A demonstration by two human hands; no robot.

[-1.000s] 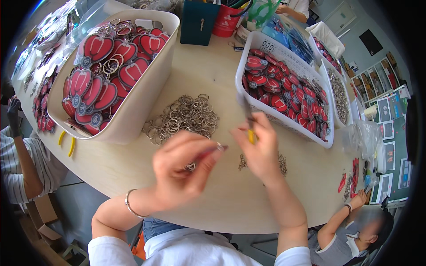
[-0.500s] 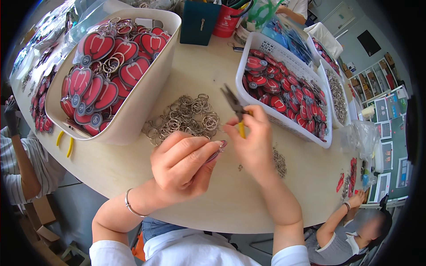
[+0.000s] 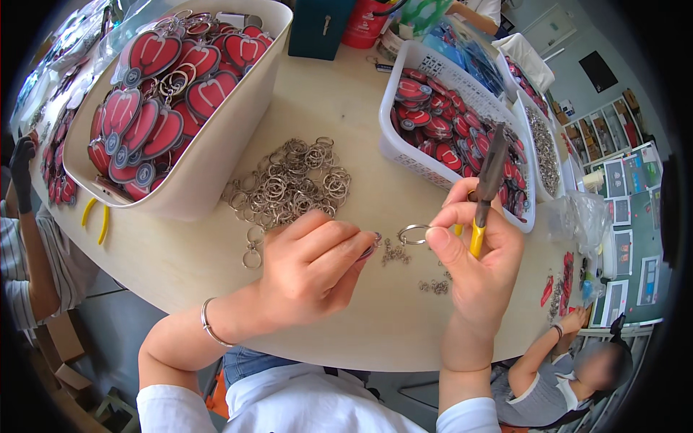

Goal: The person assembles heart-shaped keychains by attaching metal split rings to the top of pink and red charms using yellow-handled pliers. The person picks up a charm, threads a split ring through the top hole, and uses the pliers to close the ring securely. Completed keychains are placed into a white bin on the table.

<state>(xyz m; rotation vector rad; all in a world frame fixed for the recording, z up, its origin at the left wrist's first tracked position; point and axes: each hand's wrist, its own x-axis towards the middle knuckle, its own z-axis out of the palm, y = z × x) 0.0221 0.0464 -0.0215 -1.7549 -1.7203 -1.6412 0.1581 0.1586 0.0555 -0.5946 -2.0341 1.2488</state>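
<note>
My left hand (image 3: 310, 267) pinches a small dark-red tag (image 3: 370, 249) by its edge; the fingers hide most of it. A pair of pliers (image 3: 492, 169) with yellow handles rests in my right hand (image 3: 476, 260), jaws pointing up and away. Between that hand's thumb and forefinger is a metal key ring (image 3: 410, 243), a short gap from the tag. Beyond my left hand lies a heap of key rings with short chains (image 3: 289, 180). Tiny metal rings (image 3: 395, 252) are scattered on the table between my hands.
A deep white bin (image 3: 245, 130) of red heart-shaped key tags stands at left, other yellow-handled pliers (image 3: 103, 225) beside it. At right, a white basket (image 3: 422, 166) holds more red tags. A dark green box (image 3: 317, 32) stands behind. Co-workers sit left and right.
My right hand has moved right and toward me from the heap, bringing a key ring out; the pliers now point upward. My left hand stays nearly in place with the tag.
</note>
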